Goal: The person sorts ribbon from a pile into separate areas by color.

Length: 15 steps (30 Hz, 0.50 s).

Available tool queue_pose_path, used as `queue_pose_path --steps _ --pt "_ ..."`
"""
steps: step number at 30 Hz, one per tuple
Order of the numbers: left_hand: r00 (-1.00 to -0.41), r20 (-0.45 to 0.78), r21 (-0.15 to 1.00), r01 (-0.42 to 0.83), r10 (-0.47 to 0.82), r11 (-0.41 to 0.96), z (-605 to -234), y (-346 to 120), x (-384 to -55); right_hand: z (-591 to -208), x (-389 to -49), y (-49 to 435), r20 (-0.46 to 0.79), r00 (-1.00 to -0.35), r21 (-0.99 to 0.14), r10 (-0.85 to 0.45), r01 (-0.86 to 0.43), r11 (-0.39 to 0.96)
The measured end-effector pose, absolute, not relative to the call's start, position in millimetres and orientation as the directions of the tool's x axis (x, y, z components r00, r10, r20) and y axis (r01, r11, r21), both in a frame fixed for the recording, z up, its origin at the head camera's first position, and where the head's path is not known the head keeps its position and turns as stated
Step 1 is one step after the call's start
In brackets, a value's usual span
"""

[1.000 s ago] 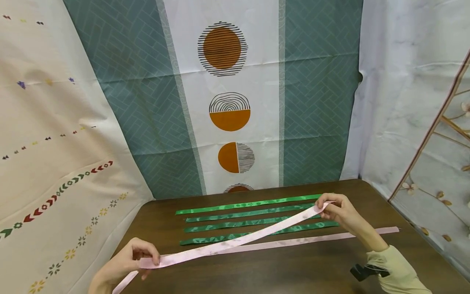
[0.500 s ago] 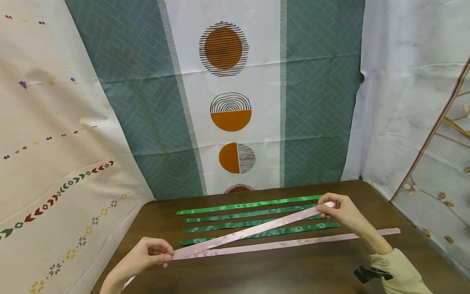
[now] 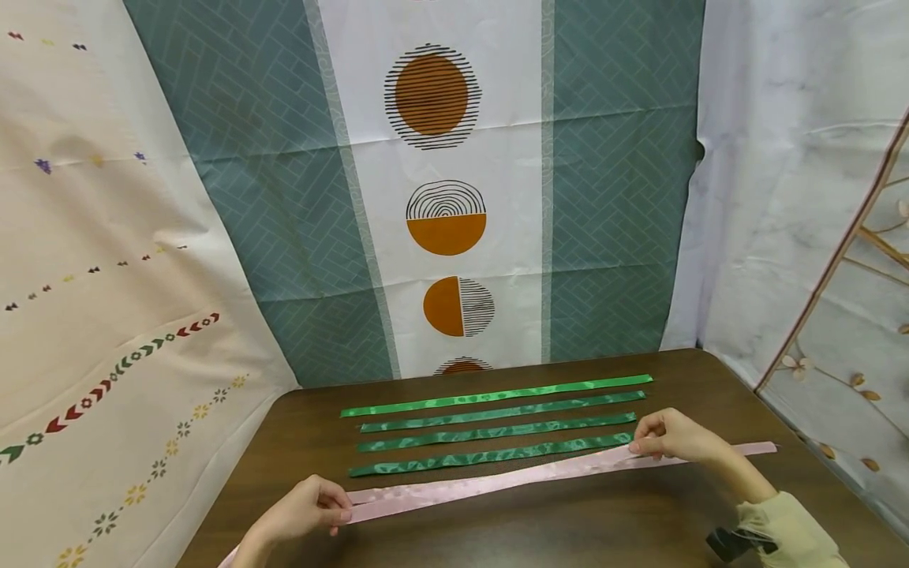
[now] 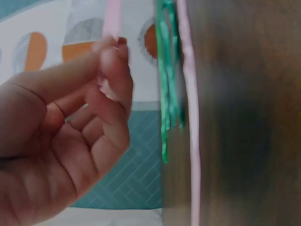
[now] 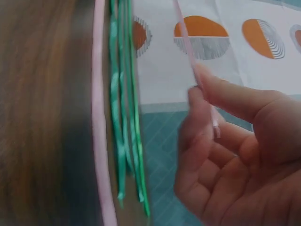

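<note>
A pink satin ribbon [image 3: 398,510] stretches between the hands. My left hand [image 3: 301,509] pinches its left end between thumb and fingertips; my right hand [image 3: 678,438] pinches the right end. In both wrist views the held ribbon [image 4: 112,19] appears apart from the table. A second pink ribbon [image 3: 753,448] lies lengthwise across the tabletop, partly hidden in the head view behind the held one, which crosses over it at a slight angle. Beyond them lie several green ribbons in rows, the nearest a dark green ribbon [image 3: 490,457], the farthest a bright green ribbon [image 3: 497,396].
The brown wooden table [image 3: 568,528] has a rounded far right corner. Patterned cloth [image 3: 611,237] hangs behind it, with more cloth along the left and right sides. A dark strap [image 3: 738,544] sits at my right sleeve.
My right hand has come down, lowering the slanted ribbon toward the table. My left hand has shifted right and pinches the ribbon nearer its end. The green ribbons have stayed put.
</note>
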<state>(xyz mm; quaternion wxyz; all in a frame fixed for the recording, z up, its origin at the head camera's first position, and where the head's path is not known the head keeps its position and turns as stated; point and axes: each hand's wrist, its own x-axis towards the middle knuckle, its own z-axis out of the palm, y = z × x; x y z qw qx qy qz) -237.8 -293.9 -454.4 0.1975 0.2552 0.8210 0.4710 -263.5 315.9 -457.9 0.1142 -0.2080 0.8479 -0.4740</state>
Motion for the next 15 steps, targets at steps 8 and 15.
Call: queue_pose_path --steps 8,15 --pt "-0.854 -0.229 0.832 0.078 0.468 0.549 -469.0 -281.3 -240.6 -468.1 -255.8 328.6 -0.127 -0.822 -0.877 -0.555 -0.169 0.451" --pt "-0.866 -0.273 0.836 0.002 0.419 0.548 -472.3 -275.7 -240.1 -476.8 -254.8 335.3 -0.172 -0.786 -0.871 -0.594 -0.160 0.464"
